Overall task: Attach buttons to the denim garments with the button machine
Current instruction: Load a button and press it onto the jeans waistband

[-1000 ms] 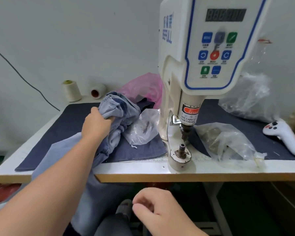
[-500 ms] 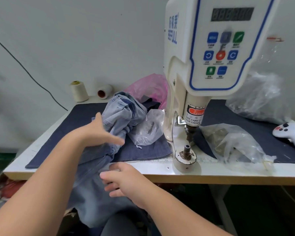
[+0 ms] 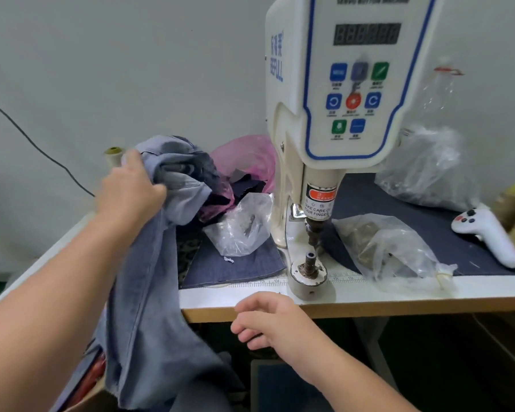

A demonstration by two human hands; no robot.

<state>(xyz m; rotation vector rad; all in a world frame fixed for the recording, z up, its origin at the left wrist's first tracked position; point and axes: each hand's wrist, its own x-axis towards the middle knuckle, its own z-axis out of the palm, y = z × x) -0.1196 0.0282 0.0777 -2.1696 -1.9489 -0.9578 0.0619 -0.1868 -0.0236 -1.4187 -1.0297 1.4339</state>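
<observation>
The left hand (image 3: 128, 188) now grips the jeans (image 3: 149, 292) and lifts them higher; the right hand (image 3: 268, 319) hangs loose, holding nothing. They are not yet under the button machine (image 3: 309, 263).

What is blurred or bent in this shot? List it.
Head view: the left hand and the denim it grips are motion-smeared; the machine panel's small labels are too soft to read; the wide lens bows the table edge; lighting is flat, without glare.

My left arm reaches forward and up, its hand (image 3: 128, 188) raised, back toward me, fingers (image 3: 156, 190) curled round a bunch of cloth. My right forearm comes in from the lower right; that hand (image 3: 268, 319) hangs low, holding nothing, its fingers (image 3: 244, 325) loosely bent and pointing left.
</observation>
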